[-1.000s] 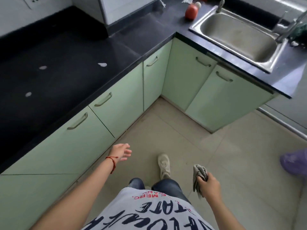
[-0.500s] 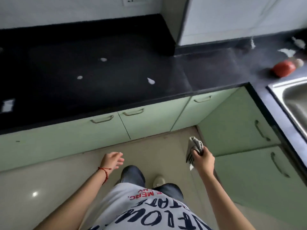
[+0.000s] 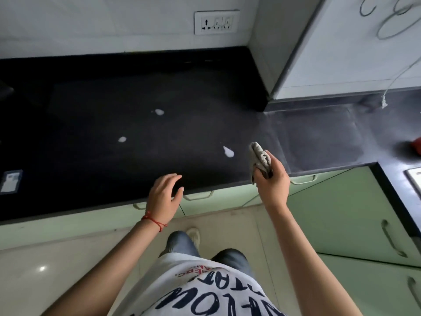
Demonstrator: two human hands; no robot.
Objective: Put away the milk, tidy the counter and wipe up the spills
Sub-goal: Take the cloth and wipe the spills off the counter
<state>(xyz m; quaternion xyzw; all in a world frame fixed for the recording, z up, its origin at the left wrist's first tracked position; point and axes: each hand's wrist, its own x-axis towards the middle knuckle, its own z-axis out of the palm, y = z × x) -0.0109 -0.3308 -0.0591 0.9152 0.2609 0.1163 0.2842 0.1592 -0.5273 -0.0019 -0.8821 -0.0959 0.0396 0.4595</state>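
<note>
Three white spills lie on the black counter [image 3: 95, 124]: the far spill [image 3: 159, 112] toward the wall, the left spill [image 3: 122, 139] nearer the front, and the right spill [image 3: 228, 152], the largest, near the front edge. All three lie well apart from one another.

Two hands are in view. The right hand [image 3: 271, 180] is raised over the counter's front edge with its fingers curled round one bunched grey cloth [image 3: 259, 159]; the cloth's free end sticks up above the fist, just to the right of the right spill and not touching it. The left hand [image 3: 164, 197] holds nothing; its fingers are spread and loosely bent over the counter's front edge. Whether they touch the surface cannot be told. One red thread bracelet [image 3: 153, 221] circles the left wrist.

One flat card-like item [image 3: 11, 184] lies on the counter at the far left. One red object [image 3: 416, 144] is cut off by the right border. One wall socket plate [image 3: 216, 22] sits above the counter. Pale green cabinet doors [image 3: 341, 215] with metal handles run beneath; four handles are clearly countable. No milk container can be identified.
</note>
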